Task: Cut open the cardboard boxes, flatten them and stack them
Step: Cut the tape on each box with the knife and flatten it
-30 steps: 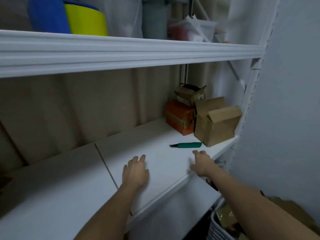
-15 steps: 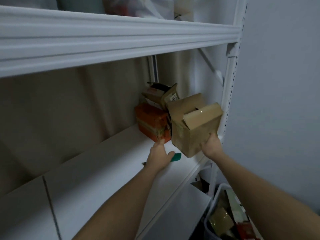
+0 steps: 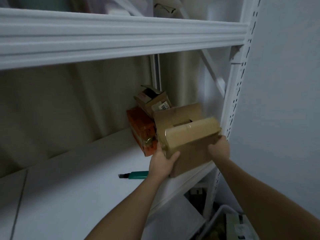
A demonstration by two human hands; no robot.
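Observation:
A brown cardboard box [image 3: 188,137] with taped flaps stands at the right end of the white shelf [image 3: 78,179]. My left hand [image 3: 162,161] grips its lower left corner and my right hand [image 3: 219,148] grips its right side. Behind it sit an orange box [image 3: 141,127] and, on top of that, a small open brown box [image 3: 152,99] with a label. A green utility knife [image 3: 136,175] lies on the shelf just left of my left wrist, blade end pointing left.
A white upper shelf beam [image 3: 121,37] runs overhead. The perforated upright post [image 3: 237,94] stands right of the box, with a pale wall beyond. Below the shelf at the right, a bin [image 3: 230,224] holds packaging.
Both hands went from flat on the shelf edge to the brown box and now grip it on both sides. The view has swung right and closer to the boxes.

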